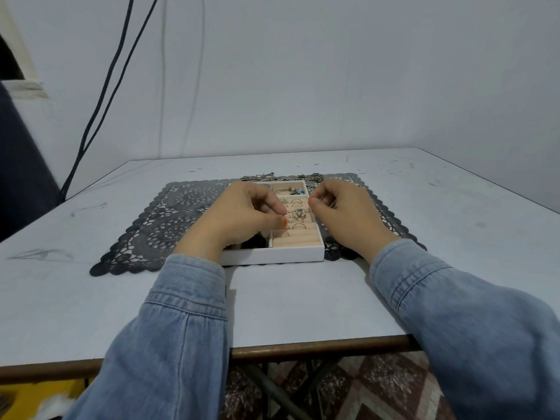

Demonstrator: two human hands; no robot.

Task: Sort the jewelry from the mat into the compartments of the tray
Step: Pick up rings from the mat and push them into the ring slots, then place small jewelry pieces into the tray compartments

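A white tray (272, 255) with beige lining lies on a dark lace mat (169, 219). Its ring rolls (298, 234) hold several rings, among them a flower-shaped ring (299, 214). A bracelet with a blue bead (298, 191) lies in the far compartment. Silver chains (272, 177) rest on the mat behind the tray. My left hand (242, 213) hovers over the tray's left side with its fingers curled and thumb near the fingertips. My right hand (342, 213) is at the tray's right edge, thumb against the curled forefinger. Whether either hand holds anything is hidden.
The mat sits mid-table on a pale grey tabletop (91, 298) whose brown front edge (303, 348) is near my body. Black cables (103, 95) hang down the wall at the left. A dark item fills the tray's near-left compartment (253, 242).
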